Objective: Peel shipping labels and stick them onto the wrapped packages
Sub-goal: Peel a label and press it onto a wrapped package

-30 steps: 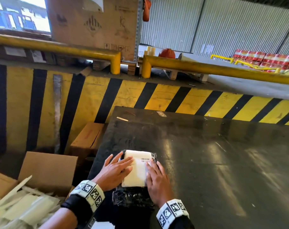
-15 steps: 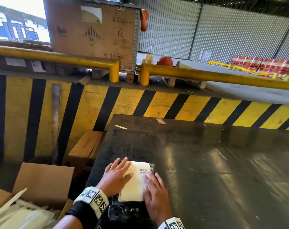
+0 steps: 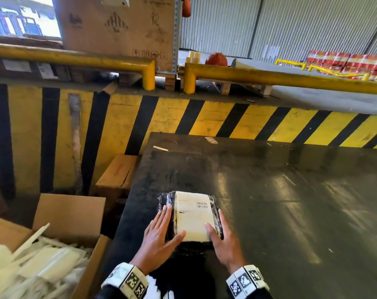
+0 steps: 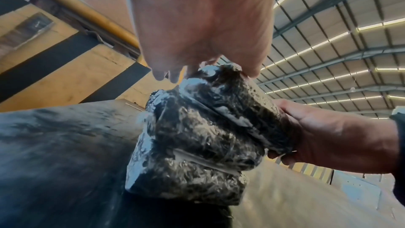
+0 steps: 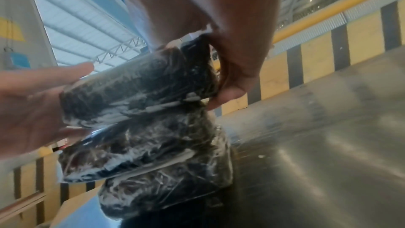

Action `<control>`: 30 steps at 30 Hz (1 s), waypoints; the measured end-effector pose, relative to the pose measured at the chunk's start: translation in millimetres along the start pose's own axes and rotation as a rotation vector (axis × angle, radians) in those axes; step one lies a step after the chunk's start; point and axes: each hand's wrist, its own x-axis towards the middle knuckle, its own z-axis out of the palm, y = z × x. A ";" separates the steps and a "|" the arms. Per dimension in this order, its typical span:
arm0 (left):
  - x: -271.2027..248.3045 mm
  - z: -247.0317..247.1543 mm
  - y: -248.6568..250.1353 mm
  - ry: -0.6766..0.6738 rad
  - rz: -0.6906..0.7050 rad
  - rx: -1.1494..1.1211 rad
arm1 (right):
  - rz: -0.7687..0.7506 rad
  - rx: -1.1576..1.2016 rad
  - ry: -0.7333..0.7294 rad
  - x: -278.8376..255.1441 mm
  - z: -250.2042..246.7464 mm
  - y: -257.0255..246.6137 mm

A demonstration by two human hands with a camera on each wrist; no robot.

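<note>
Three black film-wrapped packages are stacked (image 4: 192, 159) at the near left of the dark table (image 3: 280, 201). The top package (image 3: 167, 202) carries a white shipping label (image 3: 193, 214) with a barcode. My left hand (image 3: 159, 234) lies with straight fingers on its left side, thumb on the label's near corner. My right hand (image 3: 225, 240) holds the right side, thumb on the label. In the left wrist view the right hand's fingers (image 4: 278, 155) curl under the top package (image 4: 236, 103). In the right wrist view that package (image 5: 142, 84) sits tilted on the one below.
An open cardboard box (image 3: 71, 214) full of white paper strips (image 3: 43, 266) stands left of the table. A wooden crate (image 3: 118, 175) sits behind it. A yellow-and-black striped wall (image 3: 204, 117) and yellow rails (image 3: 269, 76) bound the far side. The table stretches to the right.
Both hands have slid off the top of the label and out to the package's left and right sides. More of the label now shows.
</note>
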 end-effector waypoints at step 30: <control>-135.6 218.8 66.9 -0.229 -0.076 0.467 | 0.293 0.279 0.101 -225.1 -161.6 184.2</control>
